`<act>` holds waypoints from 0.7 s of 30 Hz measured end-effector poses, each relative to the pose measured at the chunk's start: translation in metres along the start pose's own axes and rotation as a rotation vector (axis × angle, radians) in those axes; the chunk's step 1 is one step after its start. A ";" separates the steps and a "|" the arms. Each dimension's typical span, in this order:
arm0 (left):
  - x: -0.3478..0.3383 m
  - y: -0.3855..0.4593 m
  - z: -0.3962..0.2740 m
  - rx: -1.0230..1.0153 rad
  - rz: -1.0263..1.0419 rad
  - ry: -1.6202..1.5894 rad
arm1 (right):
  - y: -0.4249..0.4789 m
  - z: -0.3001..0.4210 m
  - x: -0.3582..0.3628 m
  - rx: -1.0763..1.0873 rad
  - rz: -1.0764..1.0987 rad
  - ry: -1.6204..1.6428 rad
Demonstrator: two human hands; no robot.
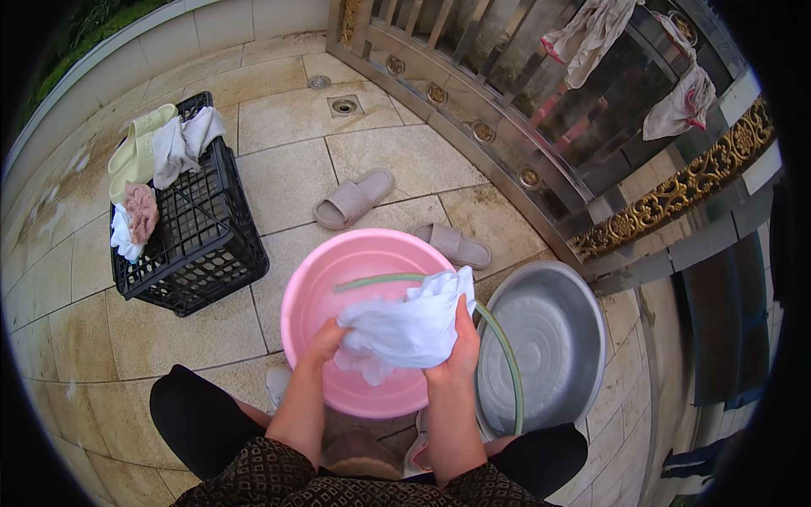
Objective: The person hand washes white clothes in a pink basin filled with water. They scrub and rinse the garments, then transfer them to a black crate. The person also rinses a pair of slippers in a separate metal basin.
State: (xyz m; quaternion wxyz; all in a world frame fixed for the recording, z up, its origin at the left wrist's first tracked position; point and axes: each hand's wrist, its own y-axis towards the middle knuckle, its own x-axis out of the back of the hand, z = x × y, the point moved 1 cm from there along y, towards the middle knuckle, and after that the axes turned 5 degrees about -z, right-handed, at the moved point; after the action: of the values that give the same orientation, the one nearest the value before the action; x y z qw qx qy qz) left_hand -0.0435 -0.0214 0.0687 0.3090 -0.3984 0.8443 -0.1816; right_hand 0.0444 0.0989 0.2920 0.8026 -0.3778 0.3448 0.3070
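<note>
Both hands hold a wet white cloth [402,329] over the pink plastic basin [304,285]. My left hand [327,340] pinches the cloth's left side, thumb on top. At its right side my right hand [457,345] grips it, the thumb pointing up. The lower folds hang into the basin, and whether they touch water is hard to tell. A pale green hose [507,355] arches over the basin's right rim, partly behind the cloth, with its end inside the basin. Right of it stands a grey metal basin [538,336], with the hose crossing its left part.
An upturned black plastic crate [196,222] carries light yellow slippers [142,142], greyish cloths [184,142] and a pink scrunchie [140,212]. Beige slippers [355,198] lie beyond the pink basin. Gloves [592,38] hang on the metal gate [481,95]. A floor drain [344,106] is set in the tiles.
</note>
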 end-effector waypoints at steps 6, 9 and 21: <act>-0.009 -0.025 -0.095 0.053 -0.070 0.445 | 0.054 -0.012 0.093 0.254 -0.178 -0.454; 0.001 -0.015 -0.086 -0.017 -0.070 0.981 | 0.073 -0.036 0.158 0.233 -0.298 -0.879; -0.035 0.006 -0.034 -0.101 -0.147 1.224 | 0.092 -0.082 0.221 0.064 -0.196 -2.474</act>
State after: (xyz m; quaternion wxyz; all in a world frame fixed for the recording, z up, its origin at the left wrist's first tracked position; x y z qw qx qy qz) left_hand -0.0521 0.0117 0.1037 -0.2642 -0.2931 0.8463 -0.3579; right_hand 0.0753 0.1312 0.0430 0.6167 0.1611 -0.6661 0.3872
